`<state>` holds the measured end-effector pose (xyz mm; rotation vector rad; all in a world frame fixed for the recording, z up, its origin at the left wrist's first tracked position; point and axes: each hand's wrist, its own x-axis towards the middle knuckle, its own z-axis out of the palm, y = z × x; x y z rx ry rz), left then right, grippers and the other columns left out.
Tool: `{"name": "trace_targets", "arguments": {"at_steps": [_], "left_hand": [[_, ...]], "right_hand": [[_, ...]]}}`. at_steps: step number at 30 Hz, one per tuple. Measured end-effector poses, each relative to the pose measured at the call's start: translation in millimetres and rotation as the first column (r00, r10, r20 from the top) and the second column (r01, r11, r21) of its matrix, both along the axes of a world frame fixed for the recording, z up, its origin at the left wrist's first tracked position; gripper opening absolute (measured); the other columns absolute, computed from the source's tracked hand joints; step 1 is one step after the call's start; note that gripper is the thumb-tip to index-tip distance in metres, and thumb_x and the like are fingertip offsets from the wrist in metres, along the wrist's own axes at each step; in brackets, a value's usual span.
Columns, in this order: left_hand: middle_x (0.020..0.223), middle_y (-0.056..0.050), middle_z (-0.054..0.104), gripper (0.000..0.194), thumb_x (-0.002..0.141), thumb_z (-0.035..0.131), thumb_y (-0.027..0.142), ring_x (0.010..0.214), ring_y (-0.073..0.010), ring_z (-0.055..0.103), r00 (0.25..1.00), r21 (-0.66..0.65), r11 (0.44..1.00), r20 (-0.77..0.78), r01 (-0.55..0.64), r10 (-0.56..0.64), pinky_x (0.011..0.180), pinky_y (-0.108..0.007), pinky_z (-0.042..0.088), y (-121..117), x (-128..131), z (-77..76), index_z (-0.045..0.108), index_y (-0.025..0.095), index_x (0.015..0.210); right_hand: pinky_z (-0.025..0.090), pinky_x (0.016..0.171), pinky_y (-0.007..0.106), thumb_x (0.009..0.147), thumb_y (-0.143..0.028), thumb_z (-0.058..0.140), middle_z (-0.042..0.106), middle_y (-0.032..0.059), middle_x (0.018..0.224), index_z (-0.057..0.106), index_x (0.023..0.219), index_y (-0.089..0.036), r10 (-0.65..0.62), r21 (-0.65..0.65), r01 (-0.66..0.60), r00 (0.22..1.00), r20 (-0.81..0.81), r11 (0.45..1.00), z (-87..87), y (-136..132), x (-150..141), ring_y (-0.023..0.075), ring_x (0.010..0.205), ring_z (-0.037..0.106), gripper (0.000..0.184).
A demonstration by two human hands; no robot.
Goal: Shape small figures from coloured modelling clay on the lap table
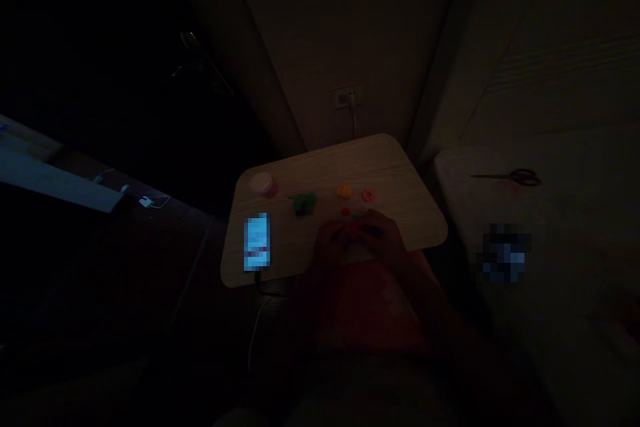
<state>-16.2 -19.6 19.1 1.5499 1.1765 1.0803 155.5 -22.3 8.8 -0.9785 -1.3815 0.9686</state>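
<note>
Both my hands meet at the near edge of a small wooden table (320, 173) in very dim light. My left hand (331, 240) has its fingers curled in toward my right hand (381, 233), which bends over from the other side. Between them shows a dark reddish piece, too dark to name, and the fingers are closed about it. Just beyond the fingertips lie a small red piece (345, 211), an orange lump (345, 191) and a pink ring-like piece (369, 195). A green, irregular object (303, 203) rests to the left of my hands.
A lidded tub (264, 185) stands at the table's back left. In front of it is a lit phone (257, 242) with a cable. Scissors (520, 177) lie on a pale surface at right. A wall socket (347, 97) with a plug is behind the table.
</note>
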Motion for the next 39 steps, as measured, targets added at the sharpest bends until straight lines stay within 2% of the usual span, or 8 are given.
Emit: {"name": "trace_targets", "arguments": {"at_steps": [2,5,12,15,20,30,36,39], "left_hand": [[0.081,-0.009,0.076,0.055,0.096,0.055,0.066,0.078,-0.0228,0.069,0.999,0.016,0.999,0.026,0.031,-0.031,0.076,-0.036,0.057,-1.1,-0.9,0.2,0.078,0.017,0.083],[0.087,-0.009,0.077,0.05,0.091,0.064,0.065,0.084,-0.0237,0.07,0.997,0.062,0.995,0.008,0.081,-0.082,0.081,-0.036,0.057,-3.5,-0.4,-1.2,0.078,0.017,0.088],[0.109,-0.009,0.075,0.05,0.086,0.078,0.055,0.099,-0.0231,0.07,0.999,0.194,0.981,-0.045,0.014,-0.006,0.093,-0.037,0.057,-2.5,2.0,-5.5,0.073,0.022,0.123],[0.106,-0.01,0.075,0.04,0.091,0.073,0.055,0.101,-0.0246,0.069,0.983,0.302,0.949,-0.181,0.092,-0.038,0.094,-0.04,0.056,-0.4,-1.0,-4.2,0.079,0.024,0.115],[0.093,-0.008,0.076,0.04,0.094,0.068,0.056,0.086,-0.0209,0.069,0.974,0.435,0.893,-0.228,0.113,-0.012,0.081,-0.035,0.057,-1.9,-2.4,-4.4,0.081,0.022,0.11],[0.08,-0.005,0.076,0.034,0.1,0.063,0.044,0.077,-0.019,0.068,0.964,0.456,0.889,-0.254,0.045,0.081,0.083,-0.035,0.056,-8.0,-2.8,1.3,0.08,0.022,0.082],[0.092,-0.007,0.067,0.037,0.102,0.058,0.049,0.085,-0.0193,0.063,0.954,0.493,0.865,-0.293,0.092,0.065,0.08,-0.033,0.055,-7.9,-0.1,-3.5,0.078,0.022,0.119],[0.098,-0.008,0.063,0.04,0.104,0.055,0.044,0.089,-0.0199,0.061,0.95,0.473,0.878,-0.3,0.071,0.085,0.082,-0.034,0.055,-9.0,2.1,-5.7,0.072,0.022,0.133]], "right_hand": [[0.051,0.067,0.032,0.084,-0.045,0.081,0.069,0.0045,0.082,0.081,0.084,-0.026,-0.025,-0.009,0.025,1.0,-0.016,1.0,0.7,-0.4,0.5,0.0201,0.076,0.063,0.019],[0.052,0.068,0.031,0.085,-0.045,0.08,0.07,0.004,0.082,0.08,0.083,-0.025,-0.026,-0.035,0.025,0.999,-0.036,0.999,0.9,0.2,2.2,0.0198,0.077,0.064,0.02],[0.053,0.07,0.031,0.085,-0.045,0.078,0.074,0.0045,0.084,0.078,0.081,-0.022,0.02,-0.105,-0.025,0.999,-0.04,0.994,-2.1,1.9,4.0,0.0198,0.077,0.066,0.023],[0.052,0.069,0.03,0.084,-0.04,0.077,0.074,0.0045,0.081,0.079,0.079,-0.021,0.057,-0.132,-0.058,0.998,-0.017,0.989,-4.8,2.7,4.4,0.0197,0.075,0.067,0.019],[0.05,0.065,0.028,0.082,-0.036,0.075,0.074,0.0033,0.074,0.079,0.077,-0.02,0.088,-0.165,-0.09,0.996,-0.015,0.982,-4.6,4.3,4.7,0.0178,0.069,0.065,0.018],[0.048,0.065,0.029,0.093,-0.047,0.066,0.069,0.0034,0.066,0.073,0.062,-0.02,0.218,-0.087,-0.214,0.975,0.037,0.973,0.0,5.3,6.2,0.0172,0.065,0.062,0.041],[0.053,0.068,0.03,0.075,-0.047,0.085,0.075,0.0049,0.08,0.079,0.08,-0.019,0.159,-0.144,-0.159,0.987,-0.012,0.977,-6.1,6.1,3.4,0.0197,0.074,0.066,0.029],[0.055,0.073,0.032,0.08,-0.046,0.082,0.076,0.006,0.083,0.079,0.08,-0.02,0.161,-0.145,-0.161,0.987,-0.011,0.976,-6.3,5.9,1.7,0.0201,0.077,0.068,0.027]]}}
